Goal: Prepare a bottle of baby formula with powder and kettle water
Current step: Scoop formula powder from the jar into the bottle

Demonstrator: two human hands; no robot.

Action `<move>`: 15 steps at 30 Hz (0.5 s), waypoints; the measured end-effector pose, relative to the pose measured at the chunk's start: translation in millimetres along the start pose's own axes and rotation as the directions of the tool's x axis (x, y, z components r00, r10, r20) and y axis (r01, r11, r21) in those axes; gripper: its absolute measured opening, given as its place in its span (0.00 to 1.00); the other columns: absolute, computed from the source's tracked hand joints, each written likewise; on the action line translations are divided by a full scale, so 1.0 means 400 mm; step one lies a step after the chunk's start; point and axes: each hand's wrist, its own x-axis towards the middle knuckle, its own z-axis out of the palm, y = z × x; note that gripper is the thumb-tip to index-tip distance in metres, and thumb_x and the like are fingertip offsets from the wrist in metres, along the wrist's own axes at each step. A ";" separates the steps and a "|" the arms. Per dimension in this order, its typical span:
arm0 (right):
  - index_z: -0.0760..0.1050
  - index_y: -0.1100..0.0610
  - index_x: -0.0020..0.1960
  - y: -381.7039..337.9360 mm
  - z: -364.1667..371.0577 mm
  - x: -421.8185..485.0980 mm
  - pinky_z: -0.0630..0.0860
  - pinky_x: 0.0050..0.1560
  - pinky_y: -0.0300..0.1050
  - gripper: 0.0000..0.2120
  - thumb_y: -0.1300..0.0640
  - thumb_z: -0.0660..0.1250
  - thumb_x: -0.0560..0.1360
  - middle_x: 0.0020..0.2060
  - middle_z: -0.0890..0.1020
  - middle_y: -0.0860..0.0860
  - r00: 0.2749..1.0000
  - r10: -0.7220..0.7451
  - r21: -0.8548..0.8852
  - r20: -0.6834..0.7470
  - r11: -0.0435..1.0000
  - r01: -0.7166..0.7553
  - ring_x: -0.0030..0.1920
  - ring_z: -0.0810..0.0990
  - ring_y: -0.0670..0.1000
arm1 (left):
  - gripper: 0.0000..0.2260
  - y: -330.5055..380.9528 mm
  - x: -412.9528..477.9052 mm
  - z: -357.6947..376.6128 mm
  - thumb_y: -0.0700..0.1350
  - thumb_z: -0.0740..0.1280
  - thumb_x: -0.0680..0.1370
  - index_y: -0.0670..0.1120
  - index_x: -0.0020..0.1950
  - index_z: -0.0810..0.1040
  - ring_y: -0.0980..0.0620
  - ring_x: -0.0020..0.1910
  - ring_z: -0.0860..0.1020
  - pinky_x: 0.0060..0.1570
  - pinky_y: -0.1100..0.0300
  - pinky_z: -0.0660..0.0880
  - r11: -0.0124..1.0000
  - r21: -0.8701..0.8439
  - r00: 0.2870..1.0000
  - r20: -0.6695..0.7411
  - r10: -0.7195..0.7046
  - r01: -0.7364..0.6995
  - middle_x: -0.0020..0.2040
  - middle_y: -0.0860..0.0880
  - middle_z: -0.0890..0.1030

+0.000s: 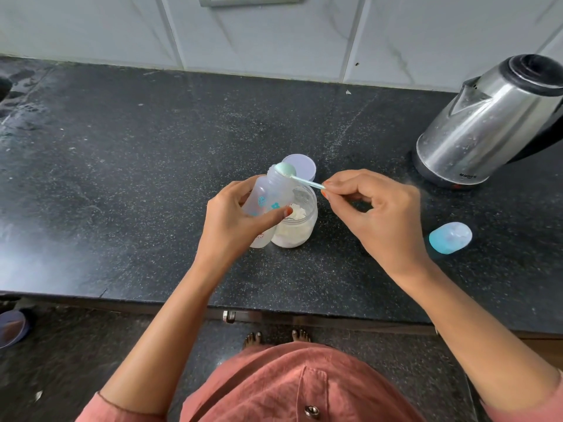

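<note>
Translucent plastic bottle (269, 193) gripped tilted in left hand (234, 219) mid-desk (137, 153), slim green scoop (286, 171) pinched by right hand (368, 208) at its mouth, clear round jar (308, 234) of white powder (297, 213) just beside, steel kettle (487, 123) back right.

The person wears a terracotta-pink garment (274, 388) with matching sleeves (103, 406), a metal button (312, 412) and orange-painted nails (287, 212).

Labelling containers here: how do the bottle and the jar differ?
The bottle is held tilted in the left hand; the jar stands on the counter. The bottle has a narrow neck and teal prints; the jar is wide-mouthed and plain. The jar holds white powder; none shows in the bottle. Both are translucent and uncapped.
</note>
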 end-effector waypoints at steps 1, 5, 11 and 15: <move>0.80 0.66 0.40 0.002 0.000 -0.001 0.77 0.46 0.32 0.01 0.68 0.70 0.69 0.40 0.82 0.53 1.000 -0.014 -0.009 -0.003 1.000 0.014 0.44 0.80 0.47 | 0.21 0.000 0.000 -0.001 0.50 0.77 0.65 0.56 0.56 0.79 0.57 0.48 0.79 0.46 0.66 0.73 1.000 -0.005 1.000 0.002 0.000 0.000 0.48 0.52 0.81; 0.79 0.67 0.39 0.006 0.004 -0.005 0.78 0.47 0.34 0.03 0.66 0.69 0.69 0.40 0.83 0.58 0.998 -0.055 -0.027 -0.019 0.998 0.055 0.43 0.80 0.48 | 0.21 0.000 0.000 -0.001 0.50 0.77 0.64 0.55 0.56 0.79 0.58 0.48 0.80 0.48 0.64 0.75 0.999 -0.047 1.000 0.009 -0.007 0.008 0.49 0.53 0.82; 0.79 0.67 0.38 0.007 0.004 -0.007 0.77 0.47 0.33 0.02 0.67 0.69 0.69 0.40 0.83 0.58 0.998 -0.064 -0.018 -0.021 0.998 0.064 0.43 0.80 0.48 | 0.21 -0.002 0.000 -0.003 0.49 0.78 0.64 0.55 0.56 0.80 0.59 0.49 0.80 0.51 0.61 0.76 0.997 -0.080 1.000 0.016 -0.015 0.016 0.49 0.53 0.82; 0.79 0.67 0.38 0.004 0.003 -0.004 0.77 0.47 0.33 0.02 0.67 0.69 0.69 0.40 0.83 0.57 0.998 -0.064 -0.009 -0.014 0.998 0.064 0.43 0.80 0.48 | 0.20 -0.006 -0.002 -0.004 0.49 0.78 0.64 0.57 0.55 0.79 0.58 0.49 0.80 0.52 0.56 0.77 0.997 -0.078 1.000 0.025 -0.013 0.015 0.49 0.53 0.82</move>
